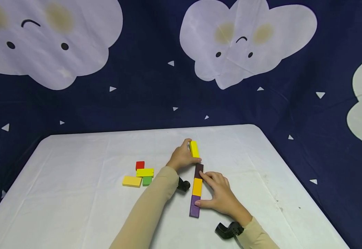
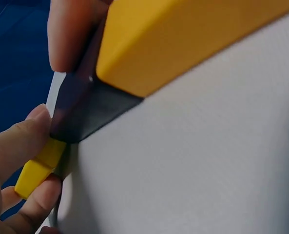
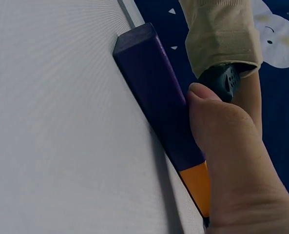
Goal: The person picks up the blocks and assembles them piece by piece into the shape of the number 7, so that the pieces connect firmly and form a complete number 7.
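Note:
In the head view my left hand (image 1: 182, 157) pinches a yellow block (image 1: 194, 149) between thumb and fingers, at the far end of a row of blocks. The row runs toward me: a dark brown block (image 1: 199, 171), an orange block (image 1: 197, 187), then a purple section (image 1: 194, 210) with a line across it. My right hand (image 1: 219, 194) touches the row from the right, thumb on the purple part and a fingertip on the dark brown block. The left wrist view shows the yellow block (image 2: 34, 175) close to the dark block (image 2: 86, 109). My right thumb (image 3: 215, 122) lies along the purple section (image 3: 149, 92).
Left of the row lie a red block (image 1: 140, 165), a bright yellow block (image 1: 145, 172), a green block (image 1: 147, 181) and a pale yellow block (image 1: 132, 181). A white cloth covers the table (image 1: 59, 200). Behind hangs a dark blue curtain (image 1: 146, 100) with clouds.

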`<move>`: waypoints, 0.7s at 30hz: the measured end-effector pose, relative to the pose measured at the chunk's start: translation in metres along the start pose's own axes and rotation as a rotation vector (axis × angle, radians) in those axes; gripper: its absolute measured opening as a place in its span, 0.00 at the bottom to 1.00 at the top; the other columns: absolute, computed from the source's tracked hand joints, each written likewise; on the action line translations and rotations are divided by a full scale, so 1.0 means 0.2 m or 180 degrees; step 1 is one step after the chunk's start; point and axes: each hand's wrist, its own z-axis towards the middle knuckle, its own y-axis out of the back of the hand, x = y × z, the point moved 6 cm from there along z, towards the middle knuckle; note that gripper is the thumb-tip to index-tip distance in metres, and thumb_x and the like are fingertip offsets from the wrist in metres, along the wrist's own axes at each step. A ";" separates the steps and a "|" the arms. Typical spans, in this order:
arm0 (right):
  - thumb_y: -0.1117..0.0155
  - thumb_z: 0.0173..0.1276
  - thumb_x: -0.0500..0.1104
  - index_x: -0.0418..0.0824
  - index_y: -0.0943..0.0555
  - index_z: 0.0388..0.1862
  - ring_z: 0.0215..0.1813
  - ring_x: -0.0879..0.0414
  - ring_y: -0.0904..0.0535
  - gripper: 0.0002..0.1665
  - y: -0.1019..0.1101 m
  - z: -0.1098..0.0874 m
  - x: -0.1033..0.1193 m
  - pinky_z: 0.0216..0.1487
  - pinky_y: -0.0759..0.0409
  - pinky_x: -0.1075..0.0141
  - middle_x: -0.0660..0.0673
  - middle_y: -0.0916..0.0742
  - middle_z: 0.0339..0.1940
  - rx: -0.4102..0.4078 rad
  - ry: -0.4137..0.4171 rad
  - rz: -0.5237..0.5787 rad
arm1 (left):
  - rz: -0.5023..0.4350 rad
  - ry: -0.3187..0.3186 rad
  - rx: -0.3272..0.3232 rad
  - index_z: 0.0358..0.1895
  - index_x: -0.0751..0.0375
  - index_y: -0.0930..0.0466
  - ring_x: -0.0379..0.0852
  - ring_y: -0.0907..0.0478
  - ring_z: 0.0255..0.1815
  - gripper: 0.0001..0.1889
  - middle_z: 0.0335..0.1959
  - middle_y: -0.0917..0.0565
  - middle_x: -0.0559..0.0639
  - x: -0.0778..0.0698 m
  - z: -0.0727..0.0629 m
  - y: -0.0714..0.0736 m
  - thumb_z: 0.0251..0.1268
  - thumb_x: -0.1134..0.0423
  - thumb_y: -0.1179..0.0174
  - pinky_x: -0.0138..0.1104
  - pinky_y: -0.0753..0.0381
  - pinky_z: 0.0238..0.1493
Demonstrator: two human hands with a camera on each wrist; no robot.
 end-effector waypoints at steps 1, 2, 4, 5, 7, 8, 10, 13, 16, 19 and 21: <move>0.28 0.47 0.75 0.48 0.35 0.77 0.69 0.50 0.37 0.62 0.00 0.00 0.00 0.65 0.45 0.47 0.47 0.26 0.66 0.0000 0.0001 0.0003 | 0.0008 0.0016 0.0015 0.75 0.47 0.43 0.57 0.23 0.55 0.49 0.53 0.19 0.59 -0.01 0.00 0.00 0.50 0.49 0.24 0.48 0.25 0.58; 0.28 0.47 0.75 0.48 0.35 0.77 0.69 0.50 0.37 0.62 0.00 0.00 0.00 0.65 0.45 0.47 0.48 0.26 0.66 -0.0001 0.0003 0.0001 | 0.0015 0.0034 0.0030 0.76 0.47 0.43 0.59 0.25 0.60 0.49 0.57 0.21 0.59 -0.01 -0.01 0.00 0.51 0.48 0.24 0.50 0.26 0.61; 0.28 0.47 0.74 0.48 0.35 0.77 0.69 0.50 0.37 0.62 0.00 0.00 0.00 0.65 0.45 0.47 0.48 0.26 0.66 0.0002 0.0005 0.0003 | 0.0030 0.0064 0.0063 0.76 0.47 0.42 0.61 0.29 0.66 0.48 0.65 0.24 0.59 -0.02 -0.01 0.00 0.52 0.47 0.26 0.52 0.29 0.65; 0.28 0.47 0.74 0.48 0.35 0.77 0.69 0.50 0.37 0.62 0.00 0.00 0.00 0.65 0.45 0.47 0.48 0.26 0.66 0.0005 0.0003 0.0004 | 0.0038 0.0066 0.0084 0.76 0.47 0.42 0.61 0.30 0.67 0.48 0.66 0.25 0.59 -0.02 -0.02 -0.01 0.53 0.47 0.26 0.53 0.30 0.66; 0.28 0.47 0.75 0.48 0.36 0.77 0.69 0.50 0.37 0.62 0.00 0.00 0.00 0.65 0.44 0.47 0.48 0.26 0.66 0.0009 0.0001 -0.0002 | 0.0070 0.0048 0.0107 0.77 0.49 0.43 0.61 0.31 0.69 0.48 0.69 0.27 0.58 -0.03 -0.02 -0.01 0.54 0.47 0.27 0.52 0.31 0.68; 0.28 0.47 0.75 0.48 0.36 0.77 0.69 0.50 0.37 0.63 0.00 0.00 0.00 0.65 0.44 0.47 0.48 0.26 0.66 0.0009 0.0000 -0.0006 | 0.0086 0.0039 0.0121 0.77 0.49 0.43 0.61 0.32 0.70 0.48 0.69 0.27 0.58 -0.03 -0.03 -0.01 0.55 0.47 0.28 0.52 0.32 0.68; 0.28 0.47 0.75 0.48 0.36 0.77 0.69 0.50 0.36 0.63 0.00 0.00 0.00 0.65 0.44 0.47 0.48 0.26 0.66 0.0011 -0.0005 -0.0008 | 0.0142 0.0022 0.0162 0.78 0.50 0.45 0.61 0.32 0.71 0.48 0.71 0.28 0.59 -0.04 -0.03 -0.01 0.57 0.47 0.29 0.52 0.33 0.69; 0.28 0.47 0.75 0.49 0.36 0.78 0.69 0.50 0.36 0.63 0.00 0.00 0.00 0.65 0.44 0.47 0.47 0.26 0.66 0.0015 -0.0012 -0.0016 | 0.0276 -0.0002 0.0247 0.79 0.52 0.48 0.62 0.34 0.72 0.48 0.73 0.30 0.58 -0.03 -0.02 -0.02 0.59 0.46 0.32 0.52 0.35 0.71; 0.28 0.47 0.75 0.48 0.36 0.77 0.69 0.50 0.36 0.63 0.00 0.00 0.01 0.65 0.43 0.47 0.47 0.26 0.66 0.0009 -0.0002 -0.0027 | 0.0427 -0.0056 0.0318 0.80 0.54 0.49 0.62 0.35 0.73 0.47 0.74 0.31 0.57 -0.02 -0.01 -0.04 0.62 0.45 0.35 0.52 0.37 0.72; 0.28 0.47 0.75 0.48 0.36 0.77 0.68 0.50 0.36 0.63 0.01 0.00 0.01 0.65 0.43 0.46 0.47 0.26 0.66 -0.0003 0.0012 -0.0018 | 0.0476 -0.0112 0.0341 0.80 0.55 0.49 0.62 0.34 0.72 0.46 0.74 0.32 0.56 -0.02 -0.01 -0.04 0.64 0.44 0.37 0.52 0.38 0.72; 0.28 0.46 0.75 0.48 0.36 0.77 0.68 0.49 0.36 0.63 0.01 0.00 0.01 0.65 0.43 0.47 0.47 0.26 0.66 -0.0012 0.0013 -0.0004 | 0.0463 -0.0120 0.0352 0.80 0.55 0.48 0.61 0.33 0.71 0.44 0.74 0.32 0.55 -0.02 -0.01 -0.04 0.65 0.45 0.39 0.51 0.38 0.72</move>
